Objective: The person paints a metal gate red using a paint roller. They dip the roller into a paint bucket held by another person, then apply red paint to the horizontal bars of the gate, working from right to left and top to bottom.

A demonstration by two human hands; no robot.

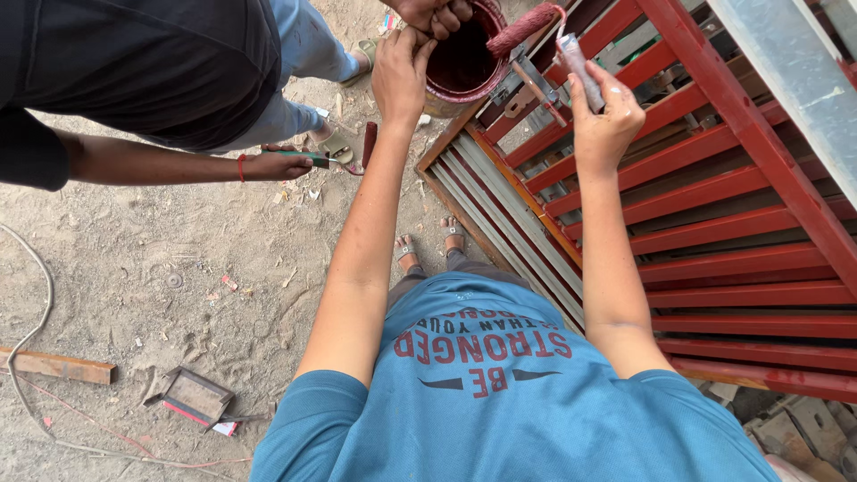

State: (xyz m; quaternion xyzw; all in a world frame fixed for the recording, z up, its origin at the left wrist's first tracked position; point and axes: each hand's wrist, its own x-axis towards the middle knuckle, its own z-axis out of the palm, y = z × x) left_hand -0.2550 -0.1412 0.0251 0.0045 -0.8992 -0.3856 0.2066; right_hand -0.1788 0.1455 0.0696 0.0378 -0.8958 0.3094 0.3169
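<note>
**Two hands at a paint bucket beside a red metal gate**

Seen from the head camera, my right hand [605, 116] is raised over the red-painted metal gate with horizontal slats [732, 223], which lies low over the sandy ground [178, 268]. Its fingers [625, 94] are wrapped tight around the pale grip of a small paint roller with a dark red fuzzy sleeve [525, 29]; the sleeve sits just beside the rim of the round bucket of dark red paint [464, 62], at the gate's far corner. My left hand [402, 71] reaches up to the bucket's near rim, fingers pinched narrow at the edge; I cannot tell exactly what they grip, since a co-worker's hand [433, 13] meets mine there from above. The co-worker, in a dark shirt and light jeans, crouches at upper left; that person's other hand [272, 165] holds a second roller with a green handle [330, 159] low over the ground, well apart from the bucket. A flat rusty metal tray [195, 394] and a short wooden batten [58, 366] lie on the ground at lower left.
</note>
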